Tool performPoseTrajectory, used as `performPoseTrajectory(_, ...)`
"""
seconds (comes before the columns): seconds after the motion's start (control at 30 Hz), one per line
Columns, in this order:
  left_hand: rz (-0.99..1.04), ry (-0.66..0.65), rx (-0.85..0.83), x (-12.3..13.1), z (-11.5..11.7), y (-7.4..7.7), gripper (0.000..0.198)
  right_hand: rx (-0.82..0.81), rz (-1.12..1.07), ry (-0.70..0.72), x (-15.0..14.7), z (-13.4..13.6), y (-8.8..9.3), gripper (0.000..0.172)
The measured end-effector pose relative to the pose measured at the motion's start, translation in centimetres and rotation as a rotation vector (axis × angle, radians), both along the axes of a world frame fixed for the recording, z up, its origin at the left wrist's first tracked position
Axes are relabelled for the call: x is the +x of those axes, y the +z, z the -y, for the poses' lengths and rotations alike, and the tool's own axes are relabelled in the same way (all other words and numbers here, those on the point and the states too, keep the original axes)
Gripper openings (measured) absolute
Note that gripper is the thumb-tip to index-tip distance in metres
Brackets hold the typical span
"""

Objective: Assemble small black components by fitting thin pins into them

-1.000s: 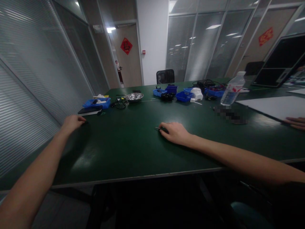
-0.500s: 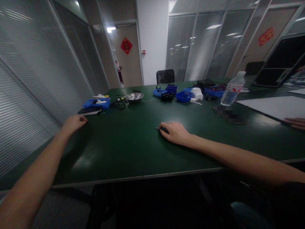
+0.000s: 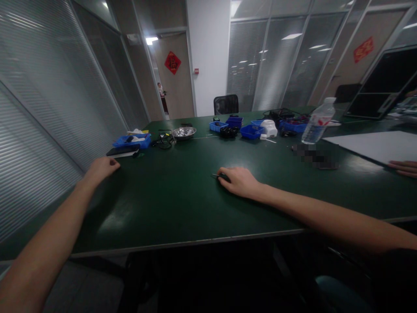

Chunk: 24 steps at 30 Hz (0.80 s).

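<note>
My right hand (image 3: 239, 180) lies on the dark green table (image 3: 182, 204), fingers curled around a small dark object with a thin metal tip (image 3: 220, 176) that pokes out to the left. My left hand (image 3: 100, 168) rests at the table's left edge with its fingers curled under; whether anything is in it is hidden. A black phone (image 3: 123, 150) lies just beyond the left hand.
Blue trays (image 3: 132, 140) (image 3: 250, 131), a metal bowl (image 3: 184, 132), black cables (image 3: 164, 140), a white device (image 3: 269, 128) and a water bottle (image 3: 317, 121) stand farther back. A white sheet (image 3: 374, 145) lies right, with another person's hand (image 3: 404, 167) on it. Glass partitions run along the left.
My left hand has shifted slightly toward me along the table edge. My right hand has not moved.
</note>
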<state>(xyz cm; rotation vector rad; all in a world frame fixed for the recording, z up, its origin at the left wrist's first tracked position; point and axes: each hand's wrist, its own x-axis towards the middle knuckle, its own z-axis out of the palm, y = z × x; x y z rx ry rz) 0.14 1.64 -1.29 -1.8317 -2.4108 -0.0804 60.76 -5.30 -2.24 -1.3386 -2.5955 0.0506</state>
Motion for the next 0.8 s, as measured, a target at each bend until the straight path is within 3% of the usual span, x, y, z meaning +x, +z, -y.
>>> performPoseTrajectory(0.27,0.003,-0.005,-0.016,0.1,-0.1,0.1,0.043,0.002,-0.020,0.015,0.1,0.0,0.0,0.032)
performPoseTrajectory(0.8,0.075,-0.002,0.070,3.7,2.4,2.1,0.032,-0.017,-0.024,0.009,0.0,0.0,0.2,0.033)
